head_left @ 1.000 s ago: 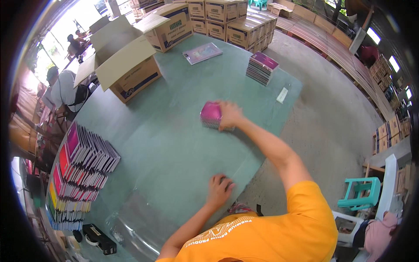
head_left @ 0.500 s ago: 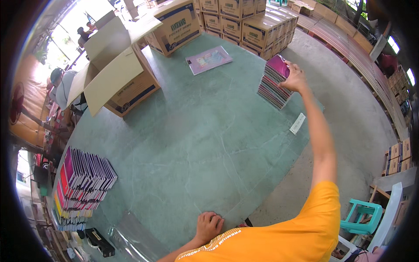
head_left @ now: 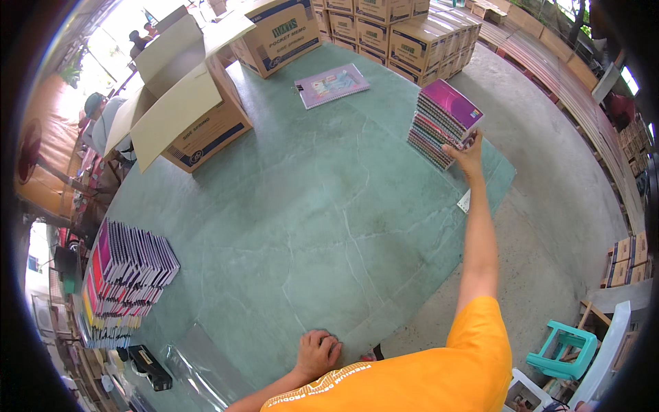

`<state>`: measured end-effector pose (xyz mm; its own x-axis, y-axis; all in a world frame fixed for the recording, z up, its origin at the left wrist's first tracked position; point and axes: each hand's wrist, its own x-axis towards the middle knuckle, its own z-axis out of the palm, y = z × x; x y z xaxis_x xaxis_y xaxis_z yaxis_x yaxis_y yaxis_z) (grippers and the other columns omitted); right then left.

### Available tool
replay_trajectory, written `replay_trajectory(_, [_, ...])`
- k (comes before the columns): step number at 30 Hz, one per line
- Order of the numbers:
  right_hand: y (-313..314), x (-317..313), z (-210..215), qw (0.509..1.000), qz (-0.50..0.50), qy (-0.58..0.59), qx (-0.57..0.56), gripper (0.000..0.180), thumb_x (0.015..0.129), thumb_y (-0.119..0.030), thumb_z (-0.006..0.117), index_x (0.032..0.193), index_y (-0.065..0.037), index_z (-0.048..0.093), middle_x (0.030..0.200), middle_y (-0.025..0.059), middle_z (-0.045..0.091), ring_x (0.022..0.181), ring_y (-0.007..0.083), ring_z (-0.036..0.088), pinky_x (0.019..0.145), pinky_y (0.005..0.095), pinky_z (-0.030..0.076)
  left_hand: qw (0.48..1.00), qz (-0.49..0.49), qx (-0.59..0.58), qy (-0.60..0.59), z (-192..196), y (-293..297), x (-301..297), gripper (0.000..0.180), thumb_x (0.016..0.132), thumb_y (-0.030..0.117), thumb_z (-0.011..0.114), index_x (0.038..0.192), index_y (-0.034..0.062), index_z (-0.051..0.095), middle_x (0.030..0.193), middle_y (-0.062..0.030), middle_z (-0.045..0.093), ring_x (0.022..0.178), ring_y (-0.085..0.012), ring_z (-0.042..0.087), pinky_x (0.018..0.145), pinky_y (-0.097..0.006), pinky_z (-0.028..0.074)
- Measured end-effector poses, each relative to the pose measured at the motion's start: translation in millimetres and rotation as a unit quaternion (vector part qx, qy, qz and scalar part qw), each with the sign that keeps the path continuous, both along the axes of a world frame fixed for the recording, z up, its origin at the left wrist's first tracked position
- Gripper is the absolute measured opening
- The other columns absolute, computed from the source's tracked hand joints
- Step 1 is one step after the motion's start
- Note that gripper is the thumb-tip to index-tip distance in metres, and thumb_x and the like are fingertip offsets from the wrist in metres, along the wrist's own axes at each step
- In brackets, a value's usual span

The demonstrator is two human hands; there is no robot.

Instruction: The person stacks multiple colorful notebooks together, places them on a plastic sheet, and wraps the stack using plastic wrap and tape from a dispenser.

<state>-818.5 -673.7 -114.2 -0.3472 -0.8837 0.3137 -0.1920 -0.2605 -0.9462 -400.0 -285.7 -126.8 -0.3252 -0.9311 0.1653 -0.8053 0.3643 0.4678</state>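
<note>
On the far right of the table rises a stack of spiral notebooks [head_left: 443, 123], a purple cover on top and the wire bindings facing left. My right hand [head_left: 468, 154] grips its near corner, thumb at the binding side and fingers around the right side; how many notebooks it grips cannot be told. At the near table edge rests my left hand [head_left: 318, 351], its fingers curled in, with nothing visible in them. A small white slip of paper [head_left: 465, 201] lies partly behind my right forearm.
Stacked notebooks [head_left: 130, 281] stand at the left, near a black tape dispenser-like object [head_left: 151, 367] and clear plastic sheeting [head_left: 199, 364]. An open carton [head_left: 206, 130], another carton [head_left: 278, 38] and a purple notebook [head_left: 332, 86] occupy the far side. A teal stool [head_left: 564, 350] stands right.
My right hand has moved from the top of the notebook stack down to its near corner, uncovering the purple cover. My left hand stays at the table edge.
</note>
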Motion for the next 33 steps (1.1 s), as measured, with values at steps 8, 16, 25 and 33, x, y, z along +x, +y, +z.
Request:
replay_trajectory(8, [12.5,25.8,-20.9,0.970,0.000,0.224,0.091,0.094,0.064,-0.032,0.074,0.137,-0.003,0.022,0.132,0.0148,0.038,0.122,0.0268,0.039,0.101,0.0363,0.034,1.000,0.010,-0.007,0.013,-2.9,28.8,10.0,0.016,0.077,0.020,0.062,0.087,0.0096,0.055,0.094,-0.0086,0.052,0.090,-0.0272,0.051,0.078,-0.039,0.041])
replay_trajectory(16, [201.1,107.3,-37.7,0.741,-0.127,0.578,0.318,0.084,0.086,-0.067,0.030,0.140,-0.003,0.026,0.144,0.0131,0.029,0.135,0.0272,0.024,0.108,0.0416,0.022,0.994,-0.065,-0.070,0.058,-2.0,25.2,52.7,0.030,0.082,0.026,0.056,0.105,0.0057,0.054,0.109,-0.0158,0.051,0.113,-0.0339,0.042,0.094,-0.043,0.035])
replay_trajectory(25, [317.9,252.4,-7.8,0.811,0.012,0.495,0.312,0.069,0.093,-0.055,0.030,0.137,-0.002,0.035,0.142,0.0144,0.032,0.132,0.0276,0.029,0.107,0.0392,0.022,0.875,0.247,-0.370,-0.189,155.0,83.9,498.5,0.029,0.073,0.016,0.057,0.099,0.0037,0.056,0.106,-0.0128,0.053,0.103,-0.0300,0.049,0.084,-0.043,0.039])
replay_trajectory(33, [386.3,490.4,89.5,0.905,0.251,0.300,0.170,0.040,0.091,-0.022,0.050,0.123,0.002,0.048,0.123,0.0159,0.052,0.112,0.0222,0.050,0.093,0.0332,0.040,0.806,0.470,-0.173,-0.316,177.5,166.0,787.4,0.056,0.079,0.018,0.057,0.133,0.0097,0.042,0.138,-0.0193,0.037,0.128,-0.0348,0.035,0.103,-0.044,0.031])
